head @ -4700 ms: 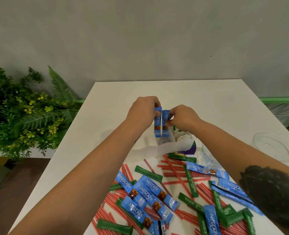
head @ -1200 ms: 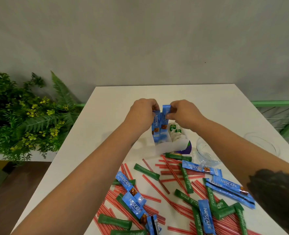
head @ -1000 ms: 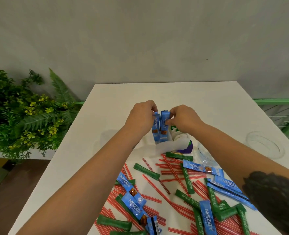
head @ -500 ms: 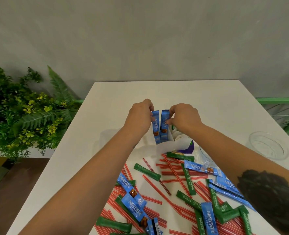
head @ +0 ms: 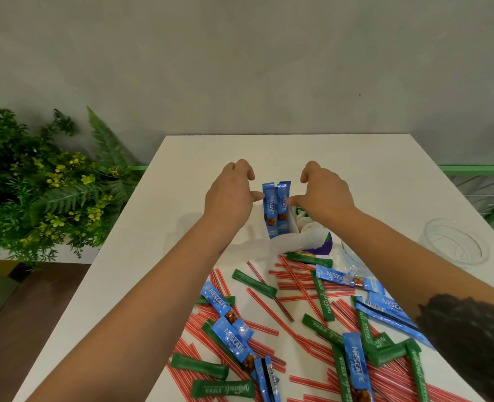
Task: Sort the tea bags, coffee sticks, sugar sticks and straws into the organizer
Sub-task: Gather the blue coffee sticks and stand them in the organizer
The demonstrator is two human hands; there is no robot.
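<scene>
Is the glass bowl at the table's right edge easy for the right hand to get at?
Probably yes. The glass bowl stands alone on bare table, nothing lies between it and the right hand, which holds nothing.

A white tabletop (head: 384,175) carries a white organizer (head: 290,242) near its middle, with two blue coffee sticks (head: 276,207) standing upright in it. Red-and-white straws (head: 298,281), green sugar sticks (head: 254,283) and more blue coffee sticks are scattered over the near half. A clear glass bowl (head: 454,242) sits toward the right edge, well apart from the organizer.
</scene>
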